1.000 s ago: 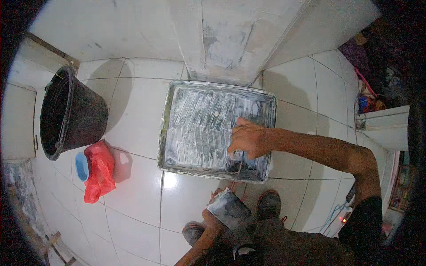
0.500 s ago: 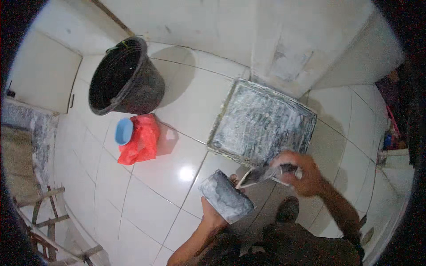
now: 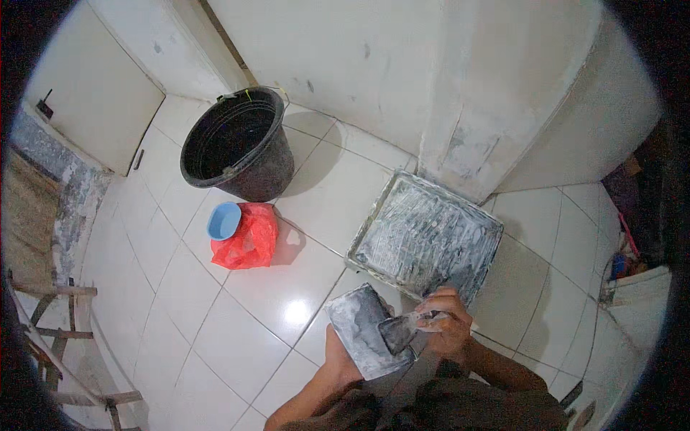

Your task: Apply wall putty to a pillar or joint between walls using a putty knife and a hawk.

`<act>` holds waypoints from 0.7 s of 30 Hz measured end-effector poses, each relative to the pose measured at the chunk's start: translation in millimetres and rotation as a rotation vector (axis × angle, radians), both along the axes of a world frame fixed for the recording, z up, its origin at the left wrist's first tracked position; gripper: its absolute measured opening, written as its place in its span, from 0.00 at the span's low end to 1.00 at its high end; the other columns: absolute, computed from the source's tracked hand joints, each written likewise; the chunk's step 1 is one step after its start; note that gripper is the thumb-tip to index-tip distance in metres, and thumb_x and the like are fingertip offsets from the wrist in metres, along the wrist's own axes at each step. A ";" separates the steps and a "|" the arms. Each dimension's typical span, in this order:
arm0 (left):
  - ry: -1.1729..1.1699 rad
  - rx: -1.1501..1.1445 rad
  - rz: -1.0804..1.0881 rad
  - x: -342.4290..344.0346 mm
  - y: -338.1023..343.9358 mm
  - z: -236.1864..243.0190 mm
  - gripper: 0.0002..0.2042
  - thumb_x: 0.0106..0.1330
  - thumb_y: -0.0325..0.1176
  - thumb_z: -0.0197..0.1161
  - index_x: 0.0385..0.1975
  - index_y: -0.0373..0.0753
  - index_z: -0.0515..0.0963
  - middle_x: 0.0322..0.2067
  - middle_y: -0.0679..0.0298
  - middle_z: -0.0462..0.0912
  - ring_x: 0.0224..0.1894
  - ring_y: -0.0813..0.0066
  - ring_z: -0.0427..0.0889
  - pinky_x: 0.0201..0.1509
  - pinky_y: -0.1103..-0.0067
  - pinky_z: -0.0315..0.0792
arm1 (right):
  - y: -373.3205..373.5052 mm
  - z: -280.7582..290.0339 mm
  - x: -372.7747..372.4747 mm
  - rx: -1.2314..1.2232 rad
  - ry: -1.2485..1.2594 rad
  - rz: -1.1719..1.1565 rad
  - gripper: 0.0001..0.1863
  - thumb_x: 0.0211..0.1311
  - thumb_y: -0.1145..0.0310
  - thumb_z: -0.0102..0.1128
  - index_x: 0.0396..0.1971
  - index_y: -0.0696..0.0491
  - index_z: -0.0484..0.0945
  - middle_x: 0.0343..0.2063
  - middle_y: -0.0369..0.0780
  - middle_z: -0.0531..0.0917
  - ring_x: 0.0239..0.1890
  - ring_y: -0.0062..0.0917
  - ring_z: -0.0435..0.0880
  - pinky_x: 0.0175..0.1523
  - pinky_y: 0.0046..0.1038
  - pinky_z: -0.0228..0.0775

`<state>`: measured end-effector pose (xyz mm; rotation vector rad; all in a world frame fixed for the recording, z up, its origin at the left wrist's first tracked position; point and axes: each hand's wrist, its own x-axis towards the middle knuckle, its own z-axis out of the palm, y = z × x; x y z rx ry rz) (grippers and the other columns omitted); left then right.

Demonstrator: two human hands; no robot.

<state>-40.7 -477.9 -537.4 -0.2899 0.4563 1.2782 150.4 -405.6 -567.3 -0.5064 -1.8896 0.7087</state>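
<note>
My left hand [image 3: 341, 358] is closed round a flat rectangular board [image 3: 352, 323] smeared with grey-white paste, holding it tilted from beneath. Much of that grip is hidden behind the board. In my right hand [image 3: 449, 325] is a putty knife [image 3: 397, 335], its dark, broad blade lying against the right part of the board's face. The fingers wrap round its pale, smeared handle. Just beyond my hands, a square tray [image 3: 382, 276] rests on the floor, its inside coated with streaky white and grey paste.
A black bucket [image 3: 269, 169] stands at the far left. In front of it sit a red plastic bag [image 3: 256, 238] and a light blue cup [image 3: 223, 221]. A white wall [image 3: 345, 79] rises behind the tray. A wooden frame [image 3: 68, 333] stands at the left edge.
My right hand has moved left and down from the tray's near edge, bringing the putty knife onto the board. The view has shifted, so floor things appear further right and mostly lower.
</note>
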 end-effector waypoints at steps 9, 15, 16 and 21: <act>0.046 0.064 0.101 -4.5 8.0 4.0 0.18 0.68 0.50 0.44 0.43 0.44 0.73 0.41 0.60 0.78 0.46 0.59 0.76 0.51 0.57 0.71 | -10.8 4.0 39.2 -0.320 -0.070 -0.170 0.02 0.54 0.74 0.59 0.29 0.54 0.77 0.35 0.41 0.82 0.36 0.31 0.80 0.43 0.33 0.72; 0.162 0.058 0.335 -5.6 21.3 3.0 0.18 0.67 0.50 0.44 0.41 0.42 0.72 0.40 0.59 0.75 0.43 0.59 0.74 0.50 0.59 0.70 | -33.8 56.9 47.9 -0.892 -0.108 0.093 0.13 0.53 0.73 0.58 0.40 0.59 0.77 0.35 0.43 0.82 0.36 0.25 0.82 0.40 0.29 0.73; 0.110 0.166 0.368 -5.4 22.7 2.1 0.18 0.67 0.50 0.43 0.40 0.41 0.71 0.39 0.59 0.75 0.41 0.59 0.74 0.49 0.60 0.70 | -33.6 66.1 46.2 -1.010 -0.196 0.081 0.14 0.53 0.73 0.58 0.41 0.59 0.77 0.35 0.44 0.82 0.37 0.26 0.82 0.43 0.29 0.72; 0.357 0.200 0.437 -4.0 28.4 10.6 0.17 0.69 0.48 0.41 0.32 0.41 0.69 0.31 0.60 0.70 0.35 0.62 0.69 0.41 0.63 0.68 | -33.7 50.7 43.8 -0.907 -0.354 0.043 0.16 0.59 0.71 0.53 0.46 0.62 0.72 0.30 0.41 0.78 0.28 0.21 0.77 0.35 0.25 0.71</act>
